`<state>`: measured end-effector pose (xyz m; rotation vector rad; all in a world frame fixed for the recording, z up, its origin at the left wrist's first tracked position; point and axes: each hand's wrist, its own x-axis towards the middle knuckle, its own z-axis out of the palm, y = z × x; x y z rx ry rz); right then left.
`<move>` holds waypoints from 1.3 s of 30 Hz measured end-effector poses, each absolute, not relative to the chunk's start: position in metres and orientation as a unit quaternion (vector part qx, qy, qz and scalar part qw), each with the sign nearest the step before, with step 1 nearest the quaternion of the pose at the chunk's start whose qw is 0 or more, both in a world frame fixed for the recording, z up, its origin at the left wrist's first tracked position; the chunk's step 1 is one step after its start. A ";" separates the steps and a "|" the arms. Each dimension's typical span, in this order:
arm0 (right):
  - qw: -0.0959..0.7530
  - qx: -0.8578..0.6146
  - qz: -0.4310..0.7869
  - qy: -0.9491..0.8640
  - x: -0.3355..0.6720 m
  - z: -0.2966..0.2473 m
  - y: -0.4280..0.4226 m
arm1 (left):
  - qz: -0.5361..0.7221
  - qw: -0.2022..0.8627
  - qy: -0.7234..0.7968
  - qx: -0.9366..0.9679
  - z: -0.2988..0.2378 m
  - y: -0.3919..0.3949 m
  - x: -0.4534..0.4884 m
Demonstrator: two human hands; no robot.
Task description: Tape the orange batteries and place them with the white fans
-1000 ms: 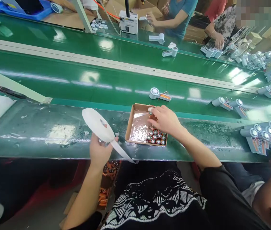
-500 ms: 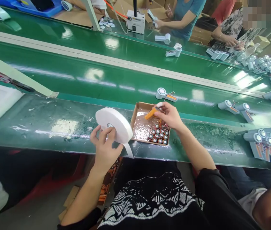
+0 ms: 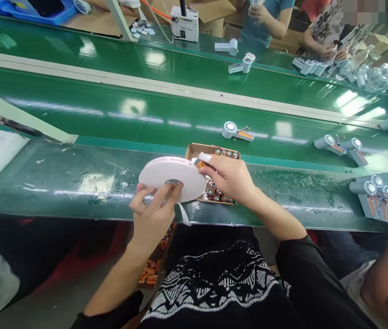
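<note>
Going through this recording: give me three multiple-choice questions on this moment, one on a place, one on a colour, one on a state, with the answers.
1. Where is the white tape roll?
A) In the cardboard tray
B) In the left hand
C) On the far belt

2. What colour is the conveyor belt?
A) Blue
B) Grey
C) Green

3. What is the tape's free end doing?
A) Hanging loose
B) Stuck to the cardboard tray
C) Wound flat on the roll

Answers: 1 B, the left hand holds it up above the belt. 2 C, the belt surface shows green. 3 A, a strip dangles below the roll.
</note>
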<state>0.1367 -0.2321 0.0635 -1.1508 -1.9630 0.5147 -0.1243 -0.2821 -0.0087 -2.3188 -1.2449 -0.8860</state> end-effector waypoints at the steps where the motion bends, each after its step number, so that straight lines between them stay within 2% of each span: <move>1: 0.378 -0.452 0.216 -0.779 0.139 0.063 -0.232 | -0.304 0.189 -0.440 -0.824 -0.005 -0.281 -0.125; 5: 0.308 -0.466 0.322 -0.764 0.155 0.062 -0.228 | -0.256 0.198 -0.411 -0.852 0.014 -0.271 -0.131; 7: 0.322 -0.471 0.378 -0.729 0.161 0.059 -0.224 | -0.243 0.190 -0.393 -0.866 0.023 -0.267 -0.131; 11: 0.490 -0.464 0.477 -0.563 0.155 0.045 -0.223 | -0.265 0.211 -0.389 -0.857 0.024 -0.269 -0.115; 14: 0.630 -0.443 0.498 -0.398 0.132 0.029 -0.236 | -0.320 0.194 -0.399 -0.837 0.008 -0.278 -0.094; 17: 0.716 -0.440 0.455 -0.295 0.110 0.017 -0.253 | -0.358 0.146 -0.417 -0.823 -0.007 -0.286 -0.075; 20: 0.730 -0.441 0.435 -0.287 0.119 0.024 -0.251 | -0.348 0.100 -0.417 -0.834 -0.006 -0.292 -0.064; 22: 0.748 -0.423 0.413 -0.300 0.151 0.045 -0.237 | -0.316 0.056 -0.362 -0.875 0.001 -0.299 -0.062; 25: 0.850 -0.351 0.267 -0.288 0.222 0.079 -0.205 | -0.271 -0.016 -0.220 -0.937 0.000 -0.306 -0.071; 27: 0.898 -0.309 0.151 -0.274 0.267 0.083 -0.185 | -0.281 -0.024 -0.271 -0.921 -0.015 -0.298 -0.093; 30: 0.851 -0.393 0.202 -0.285 0.303 0.049 -0.172 | -0.264 0.008 -0.527 -0.808 -0.047 -0.270 -0.151; 32: 0.795 -0.494 0.255 -0.241 0.310 0.015 -0.178 | -0.219 -0.004 -0.621 -0.752 -0.069 -0.251 -0.189; 35: 0.745 -0.582 0.272 -0.180 0.311 -0.027 -0.195 | -0.206 -0.038 -0.645 -0.735 -0.096 -0.235 -0.218; 39: 0.738 -0.588 0.264 -0.201 0.310 -0.047 -0.204 | -0.247 -0.007 -0.641 -0.727 -0.111 -0.236 -0.217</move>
